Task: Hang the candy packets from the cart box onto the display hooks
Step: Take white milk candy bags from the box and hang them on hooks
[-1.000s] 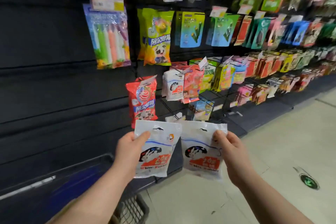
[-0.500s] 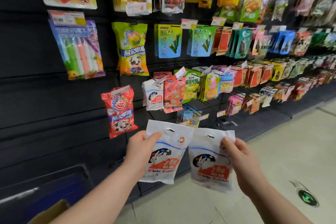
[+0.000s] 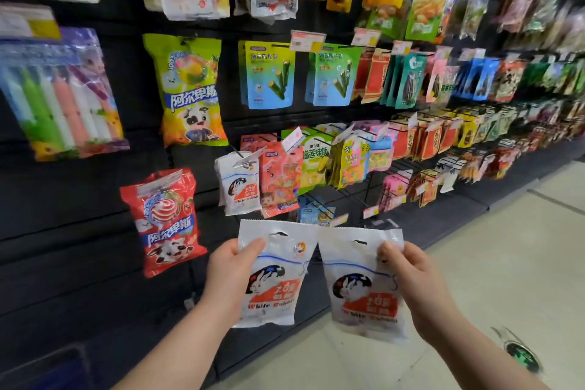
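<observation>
My left hand (image 3: 232, 266) grips one packet (image 3: 278, 282), my right hand (image 3: 414, 275) pinches a second packet (image 3: 357, 291), both just below the matching hung packets (image 3: 240, 187); next, I think, each hang hole must thread onto that hook (image 3: 243, 159).

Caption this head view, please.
Left hand grips the left White Rabbit packet, right hand the right packet, below matching hung packets.

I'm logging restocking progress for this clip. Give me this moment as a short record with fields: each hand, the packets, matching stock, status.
left hand: grips the left packet by its upper left edge
right hand: pinches the right packet near its top right corner
packets: white rabbit design, side by side, upright, hang holes on top
matching stock: hung white packets on a hook above the hands, right of the red bag
status: neither held packet is on a hook yet
</observation>
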